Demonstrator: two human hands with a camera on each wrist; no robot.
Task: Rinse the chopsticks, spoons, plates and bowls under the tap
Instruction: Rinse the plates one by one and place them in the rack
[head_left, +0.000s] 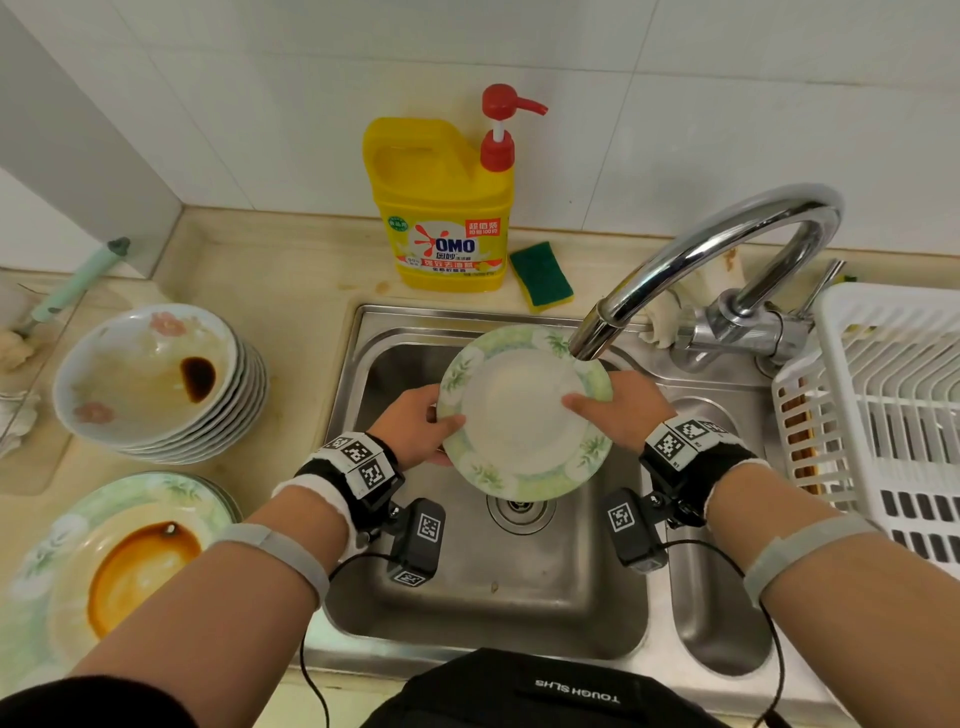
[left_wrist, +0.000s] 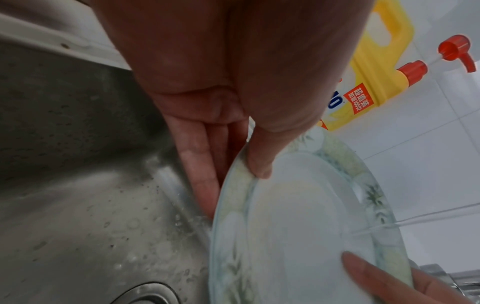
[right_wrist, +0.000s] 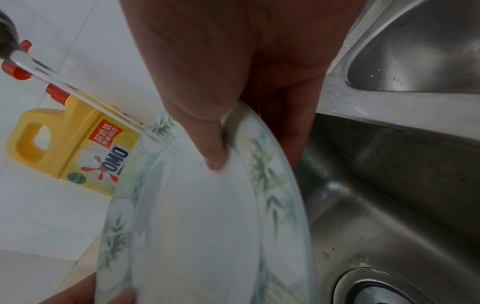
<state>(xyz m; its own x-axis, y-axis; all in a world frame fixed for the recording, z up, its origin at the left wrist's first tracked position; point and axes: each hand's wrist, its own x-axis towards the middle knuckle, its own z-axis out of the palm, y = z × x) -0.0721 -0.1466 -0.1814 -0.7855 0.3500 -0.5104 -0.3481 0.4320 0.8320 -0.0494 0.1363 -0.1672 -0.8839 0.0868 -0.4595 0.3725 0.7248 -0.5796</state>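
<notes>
Thumbs on its face and fingers behind, my left hand (head_left: 415, 422) and right hand (head_left: 626, 413) pinch one round white green-rimmed plate (head_left: 524, 415) under the chrome tap (head_left: 701, 270); sauce-stained bowls (head_left: 150, 379) and plates (head_left: 104, 561) at the worktop's left edge wait unrinsed.

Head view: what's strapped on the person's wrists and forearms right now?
Both hands, left hand and right hand, are bare. Each wrist wears a black strap with white blocks bearing black square code markers, over a white cuff. A black camera box with similar markers hangs under each wrist, trailing a thin black cable. Each forearm carries a grey band.
</notes>
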